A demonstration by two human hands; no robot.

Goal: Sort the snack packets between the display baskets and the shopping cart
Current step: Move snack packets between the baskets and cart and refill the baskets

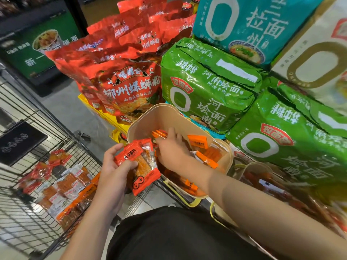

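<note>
Packets [142, 166]: stack gripped by left hand [114, 166].
Right hand [171, 147]: in basket [150, 117], fingers curled on packets there.
Cart [37, 166]: holds packets.

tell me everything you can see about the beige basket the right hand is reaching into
The beige basket is a smooth, plastic-looking tub with rounded corners, a raised rim and tall plain walls. It stands upright, open at the top, in front of the green noodle packs and beside the shopping cart. Inside lie orange snack packets, filling only the bottom. The right hand reaches in over its near rim; the left hand holds red packets just outside it.
</note>
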